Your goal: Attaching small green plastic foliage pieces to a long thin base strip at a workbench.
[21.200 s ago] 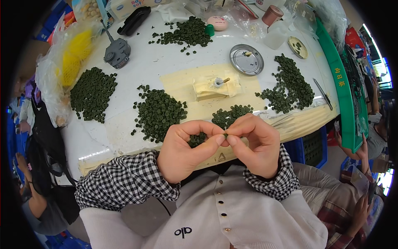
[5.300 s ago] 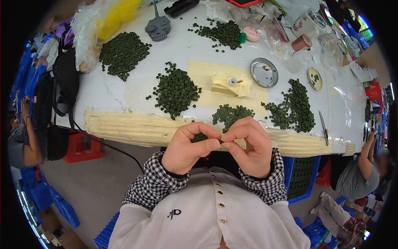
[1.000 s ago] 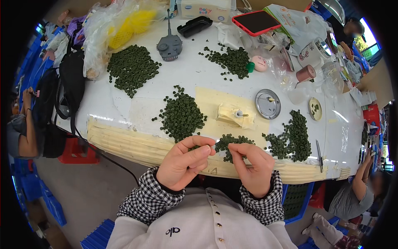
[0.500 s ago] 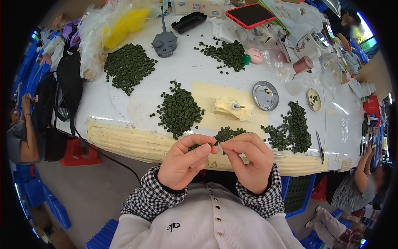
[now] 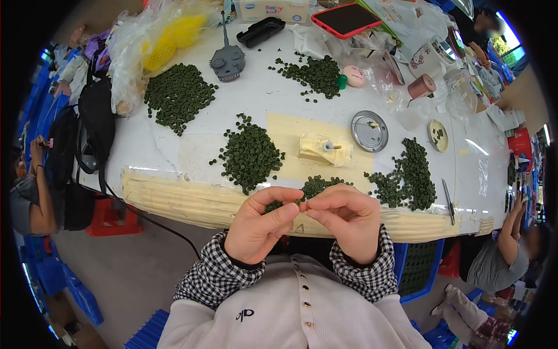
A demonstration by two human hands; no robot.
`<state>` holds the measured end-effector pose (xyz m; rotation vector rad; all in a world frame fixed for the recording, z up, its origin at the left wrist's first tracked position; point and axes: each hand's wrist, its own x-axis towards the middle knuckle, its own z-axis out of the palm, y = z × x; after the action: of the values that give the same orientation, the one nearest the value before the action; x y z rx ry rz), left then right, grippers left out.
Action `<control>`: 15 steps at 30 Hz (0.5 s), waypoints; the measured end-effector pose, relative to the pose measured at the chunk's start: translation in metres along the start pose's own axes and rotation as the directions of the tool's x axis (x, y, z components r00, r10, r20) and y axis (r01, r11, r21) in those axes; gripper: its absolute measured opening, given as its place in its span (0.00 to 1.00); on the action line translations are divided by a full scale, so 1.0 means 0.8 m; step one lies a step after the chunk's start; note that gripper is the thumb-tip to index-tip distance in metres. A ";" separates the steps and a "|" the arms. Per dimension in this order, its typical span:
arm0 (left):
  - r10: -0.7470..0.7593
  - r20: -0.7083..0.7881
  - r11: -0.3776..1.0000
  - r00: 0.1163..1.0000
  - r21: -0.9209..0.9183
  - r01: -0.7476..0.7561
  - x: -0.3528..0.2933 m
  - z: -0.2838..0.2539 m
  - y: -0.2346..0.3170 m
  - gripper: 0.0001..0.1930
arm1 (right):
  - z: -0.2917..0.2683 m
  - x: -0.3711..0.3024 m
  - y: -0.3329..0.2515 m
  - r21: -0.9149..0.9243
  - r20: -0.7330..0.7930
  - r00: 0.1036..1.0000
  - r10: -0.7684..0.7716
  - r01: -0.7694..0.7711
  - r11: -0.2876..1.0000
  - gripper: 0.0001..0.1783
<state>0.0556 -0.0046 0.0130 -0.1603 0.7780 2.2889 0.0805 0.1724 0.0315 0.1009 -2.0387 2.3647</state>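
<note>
Both my hands meet just over the table's near edge. My left hand (image 5: 258, 227) pinches a small dark green round piece (image 5: 297, 203) between thumb and fingertips. Against it, my right hand (image 5: 351, 224) is closed in a pinch, thumb pressed to forefinger; what it grips is too small to make out. Beyond the fingers is a small heap of green round pieces (image 5: 323, 185), partly hidden by my hands. A larger heap (image 5: 250, 156) lies to the left, and another (image 5: 415, 177) to the right. Behind the hands sits a tape-wrapped block (image 5: 314, 152) with a metal pin (image 5: 329, 146) on it.
Farther back are two more green heaps (image 5: 180, 96) (image 5: 317, 75), a grey model tank turret (image 5: 227, 63) and a red-cased phone (image 5: 345, 21). A round metal lid (image 5: 361, 139), pale dish (image 5: 435, 145), thread spool (image 5: 421, 87) and thin pointed tool (image 5: 448, 200) lie right. People sit at both sides.
My right hand has moved slightly left, so its fingertips now meet those of my left hand. Its thumb and forefinger have come together. The view has shifted a little.
</note>
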 end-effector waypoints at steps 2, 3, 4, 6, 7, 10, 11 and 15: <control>0.005 -0.016 1.000 1.000 0.009 -0.005 0.001 0.001 0.000 0.10 | 0.000 0.000 0.002 0.035 0.007 1.000 -0.001 0.001 0.999 0.06; 0.014 -0.015 1.000 1.000 0.005 -0.013 0.001 0.000 -0.001 0.10 | 0.002 -0.001 0.003 0.092 -0.004 0.999 0.034 -0.034 0.995 0.06; 0.022 -0.015 1.000 1.000 0.000 -0.022 0.001 -0.001 -0.002 0.10 | 0.003 -0.002 0.004 0.150 -0.012 0.997 0.070 -0.068 0.986 0.06; 0.022 -0.031 0.999 0.999 0.036 -0.021 0.000 0.001 -0.002 0.10 | 0.001 -0.002 0.006 0.138 -0.004 0.996 0.089 -0.088 0.987 0.07; 0.023 -0.039 0.998 0.999 0.054 -0.021 0.000 0.003 -0.002 0.10 | 0.000 -0.001 0.006 0.132 0.000 0.995 0.099 -0.098 0.986 0.07; 0.034 -0.054 0.994 0.998 0.104 -0.029 0.000 0.007 -0.001 0.10 | 0.001 -0.002 0.007 0.142 0.004 0.993 0.120 -0.119 0.983 0.08; 0.036 -0.054 0.994 0.998 0.101 -0.030 0.000 0.008 0.000 0.10 | 0.001 -0.002 0.006 0.136 0.007 0.993 0.122 -0.122 0.983 0.08; 0.050 -0.044 0.995 0.998 0.090 -0.046 -0.001 0.008 0.000 0.10 | 0.002 -0.002 0.005 0.129 0.007 0.991 0.130 -0.130 0.983 0.07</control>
<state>0.0569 -0.0017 0.0188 -0.1556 0.9145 2.2981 0.0819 0.1702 0.0276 -0.0334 -1.9468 2.5728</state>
